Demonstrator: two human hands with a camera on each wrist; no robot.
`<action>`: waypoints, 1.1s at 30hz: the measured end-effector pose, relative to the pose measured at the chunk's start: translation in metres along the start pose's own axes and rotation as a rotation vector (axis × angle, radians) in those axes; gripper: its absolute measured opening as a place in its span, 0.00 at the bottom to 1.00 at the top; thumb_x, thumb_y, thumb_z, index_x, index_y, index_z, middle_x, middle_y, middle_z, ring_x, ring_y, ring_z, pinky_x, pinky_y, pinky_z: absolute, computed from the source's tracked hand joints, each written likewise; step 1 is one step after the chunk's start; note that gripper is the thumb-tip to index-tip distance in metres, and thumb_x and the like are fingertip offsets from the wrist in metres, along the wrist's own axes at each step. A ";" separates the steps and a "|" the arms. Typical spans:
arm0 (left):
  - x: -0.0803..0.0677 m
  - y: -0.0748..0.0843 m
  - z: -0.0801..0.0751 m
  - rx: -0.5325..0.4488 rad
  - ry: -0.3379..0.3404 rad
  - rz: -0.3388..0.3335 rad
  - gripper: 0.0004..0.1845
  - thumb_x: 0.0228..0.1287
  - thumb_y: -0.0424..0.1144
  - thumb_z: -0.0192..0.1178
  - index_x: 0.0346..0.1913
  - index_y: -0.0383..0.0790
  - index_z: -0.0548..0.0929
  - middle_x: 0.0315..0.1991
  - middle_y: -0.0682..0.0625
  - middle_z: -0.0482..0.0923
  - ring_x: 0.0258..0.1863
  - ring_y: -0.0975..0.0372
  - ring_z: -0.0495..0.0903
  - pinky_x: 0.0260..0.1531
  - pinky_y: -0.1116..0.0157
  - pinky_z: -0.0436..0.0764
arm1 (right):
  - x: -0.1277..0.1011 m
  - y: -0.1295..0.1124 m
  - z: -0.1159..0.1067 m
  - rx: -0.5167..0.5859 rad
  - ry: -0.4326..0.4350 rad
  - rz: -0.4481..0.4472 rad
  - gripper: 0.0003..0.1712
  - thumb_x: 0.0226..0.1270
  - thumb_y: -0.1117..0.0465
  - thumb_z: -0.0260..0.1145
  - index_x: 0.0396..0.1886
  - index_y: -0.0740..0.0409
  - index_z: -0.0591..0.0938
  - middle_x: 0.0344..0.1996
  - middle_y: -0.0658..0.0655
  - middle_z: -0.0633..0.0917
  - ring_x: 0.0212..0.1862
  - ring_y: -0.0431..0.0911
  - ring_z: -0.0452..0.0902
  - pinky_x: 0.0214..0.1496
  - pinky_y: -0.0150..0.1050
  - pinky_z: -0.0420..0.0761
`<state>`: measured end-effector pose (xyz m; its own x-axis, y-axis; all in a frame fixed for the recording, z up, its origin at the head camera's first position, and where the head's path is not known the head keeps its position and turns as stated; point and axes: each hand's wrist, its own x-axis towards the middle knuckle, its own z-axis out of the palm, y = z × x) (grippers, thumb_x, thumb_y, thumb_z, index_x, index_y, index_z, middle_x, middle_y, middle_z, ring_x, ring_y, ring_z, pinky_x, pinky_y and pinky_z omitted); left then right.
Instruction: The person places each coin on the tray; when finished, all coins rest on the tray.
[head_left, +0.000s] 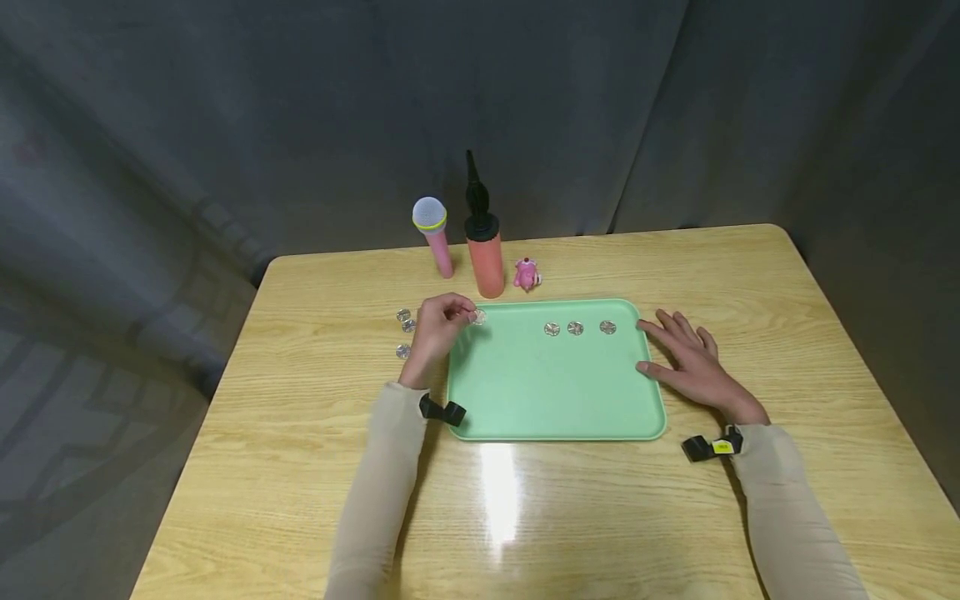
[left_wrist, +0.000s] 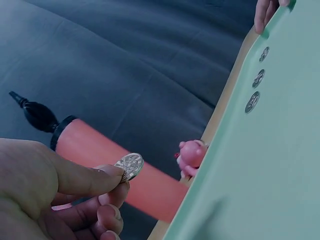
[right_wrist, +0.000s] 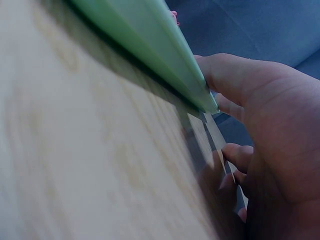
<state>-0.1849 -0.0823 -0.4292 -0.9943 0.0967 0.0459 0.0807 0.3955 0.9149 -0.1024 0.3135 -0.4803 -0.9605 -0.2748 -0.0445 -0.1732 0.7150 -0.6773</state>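
Note:
My left hand [head_left: 442,321] pinches a silver coin [head_left: 479,317] between thumb and forefinger over the far left corner of the green tray [head_left: 555,400]. The left wrist view shows that coin [left_wrist: 129,166] held at my fingertips. Three coins [head_left: 575,328] lie in a row on the tray's far side, also seen as coins [left_wrist: 253,101] in the left wrist view. Three more coins [head_left: 405,332] lie on the table left of my left hand. My right hand [head_left: 690,358] lies flat on the table, fingers straight, thumb against the tray's right rim [right_wrist: 170,60].
Behind the tray stand a pink microphone [head_left: 435,236], a salmon hand pump [head_left: 483,242] with a black nozzle, and a small pink toy [head_left: 527,274]. The wooden table [head_left: 300,467] ends at a grey curtain [head_left: 300,125] behind.

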 end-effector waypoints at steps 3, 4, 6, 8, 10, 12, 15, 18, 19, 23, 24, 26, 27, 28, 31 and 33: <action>0.002 0.000 0.007 -0.004 -0.015 0.009 0.03 0.61 0.23 0.63 0.35 0.28 0.86 0.31 0.38 0.84 0.26 0.67 0.72 0.28 0.72 0.71 | 0.000 0.000 0.000 0.002 0.002 -0.001 0.42 0.70 0.50 0.64 0.79 0.53 0.59 0.79 0.74 0.46 0.80 0.70 0.31 0.72 0.72 0.27; 0.003 0.001 0.010 -0.004 -0.018 0.011 0.03 0.61 0.23 0.63 0.35 0.28 0.86 0.30 0.38 0.84 0.25 0.67 0.72 0.29 0.72 0.70 | 0.000 -0.001 0.000 0.003 0.002 -0.002 0.42 0.70 0.50 0.64 0.79 0.53 0.59 0.79 0.74 0.46 0.80 0.70 0.31 0.72 0.72 0.27; 0.004 0.000 0.015 0.001 -0.027 0.022 0.04 0.61 0.22 0.62 0.35 0.27 0.86 0.30 0.37 0.84 0.25 0.68 0.72 0.29 0.72 0.70 | 0.000 -0.001 0.000 0.002 0.001 -0.002 0.42 0.70 0.50 0.64 0.79 0.53 0.59 0.79 0.74 0.46 0.80 0.70 0.31 0.72 0.72 0.27; 0.006 -0.001 0.019 0.000 -0.038 0.033 0.04 0.61 0.21 0.61 0.35 0.26 0.86 0.31 0.36 0.84 0.25 0.68 0.72 0.28 0.73 0.70 | 0.000 -0.001 0.000 0.002 0.001 -0.001 0.42 0.70 0.50 0.64 0.79 0.53 0.59 0.79 0.74 0.46 0.80 0.70 0.31 0.72 0.72 0.27; 0.008 -0.002 0.023 -0.001 -0.050 0.041 0.04 0.62 0.22 0.61 0.35 0.26 0.86 0.31 0.34 0.84 0.25 0.68 0.71 0.28 0.73 0.70 | 0.000 -0.001 0.000 0.001 0.003 -0.001 0.42 0.70 0.50 0.64 0.79 0.53 0.59 0.79 0.74 0.46 0.80 0.70 0.31 0.72 0.72 0.27; 0.009 -0.004 0.027 0.000 -0.064 0.051 0.04 0.62 0.22 0.60 0.35 0.26 0.86 0.32 0.34 0.85 0.24 0.68 0.72 0.27 0.73 0.70 | 0.000 0.000 -0.001 0.003 0.005 -0.001 0.42 0.70 0.50 0.64 0.79 0.53 0.59 0.79 0.74 0.46 0.80 0.70 0.31 0.72 0.72 0.28; 0.012 -0.006 0.032 0.003 -0.077 0.049 0.04 0.63 0.23 0.61 0.35 0.27 0.86 0.32 0.34 0.84 0.24 0.67 0.71 0.26 0.74 0.69 | 0.000 0.000 0.000 0.006 0.008 -0.003 0.42 0.70 0.51 0.64 0.78 0.53 0.59 0.79 0.74 0.47 0.80 0.70 0.31 0.72 0.72 0.27; 0.013 -0.007 0.037 0.006 -0.089 0.033 0.05 0.62 0.22 0.60 0.35 0.27 0.86 0.32 0.35 0.84 0.24 0.67 0.71 0.26 0.74 0.69 | 0.000 0.000 0.000 0.007 0.007 -0.001 0.42 0.70 0.50 0.64 0.78 0.53 0.59 0.79 0.74 0.47 0.80 0.70 0.31 0.72 0.72 0.27; 0.013 -0.007 0.039 0.010 -0.092 0.025 0.05 0.62 0.22 0.60 0.35 0.27 0.86 0.32 0.35 0.84 0.25 0.67 0.71 0.25 0.74 0.69 | 0.000 0.000 0.000 0.007 0.005 -0.002 0.42 0.70 0.50 0.64 0.78 0.53 0.59 0.79 0.74 0.47 0.80 0.70 0.31 0.72 0.72 0.27; 0.015 -0.010 0.045 0.040 -0.099 0.010 0.05 0.61 0.23 0.61 0.35 0.28 0.87 0.33 0.36 0.85 0.25 0.66 0.71 0.26 0.73 0.69 | 0.000 0.000 0.001 0.006 0.005 -0.002 0.42 0.70 0.50 0.64 0.78 0.53 0.59 0.79 0.74 0.46 0.80 0.70 0.31 0.72 0.72 0.27; 0.016 -0.011 0.046 0.050 -0.098 0.009 0.04 0.61 0.23 0.62 0.35 0.28 0.87 0.32 0.36 0.85 0.25 0.66 0.71 0.26 0.73 0.69 | 0.000 0.001 0.001 0.007 0.005 -0.005 0.42 0.70 0.50 0.64 0.78 0.53 0.59 0.79 0.74 0.47 0.80 0.70 0.31 0.72 0.72 0.27; 0.017 -0.012 0.049 0.069 -0.096 0.004 0.04 0.61 0.24 0.63 0.35 0.29 0.87 0.32 0.37 0.85 0.25 0.66 0.71 0.27 0.73 0.69 | 0.000 0.001 0.001 0.008 0.008 -0.007 0.41 0.70 0.51 0.64 0.78 0.53 0.60 0.79 0.74 0.47 0.80 0.70 0.31 0.72 0.72 0.27; 0.017 -0.013 0.050 0.080 -0.096 -0.001 0.04 0.61 0.24 0.63 0.35 0.30 0.88 0.31 0.38 0.85 0.25 0.66 0.71 0.28 0.73 0.69 | 0.000 0.001 0.000 0.008 0.009 -0.007 0.41 0.70 0.51 0.65 0.78 0.52 0.60 0.79 0.74 0.47 0.80 0.70 0.31 0.72 0.72 0.27; 0.017 -0.013 0.051 0.086 -0.097 -0.007 0.04 0.61 0.24 0.64 0.35 0.30 0.88 0.31 0.38 0.85 0.26 0.66 0.71 0.28 0.73 0.69 | 0.000 0.001 0.000 0.008 0.008 -0.006 0.41 0.70 0.51 0.65 0.78 0.52 0.60 0.79 0.74 0.47 0.80 0.70 0.31 0.73 0.72 0.27; 0.018 -0.014 0.055 0.097 -0.102 -0.024 0.03 0.61 0.25 0.64 0.35 0.31 0.88 0.30 0.40 0.85 0.26 0.66 0.72 0.28 0.74 0.69 | 0.000 0.001 0.000 0.006 0.009 -0.001 0.41 0.70 0.51 0.65 0.78 0.52 0.60 0.79 0.73 0.47 0.80 0.69 0.31 0.73 0.72 0.27; 0.018 -0.014 0.057 0.107 -0.109 -0.026 0.03 0.61 0.25 0.64 0.35 0.32 0.88 0.31 0.40 0.85 0.26 0.66 0.72 0.28 0.74 0.69 | 0.000 0.001 0.000 0.008 0.007 0.004 0.41 0.70 0.50 0.65 0.78 0.52 0.60 0.79 0.73 0.46 0.81 0.69 0.31 0.73 0.71 0.27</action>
<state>-0.2002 -0.0335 -0.4640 -0.9830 0.1816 -0.0263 0.0679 0.4933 0.8672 -0.1027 0.3144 -0.4807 -0.9627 -0.2671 -0.0418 -0.1676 0.7109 -0.6830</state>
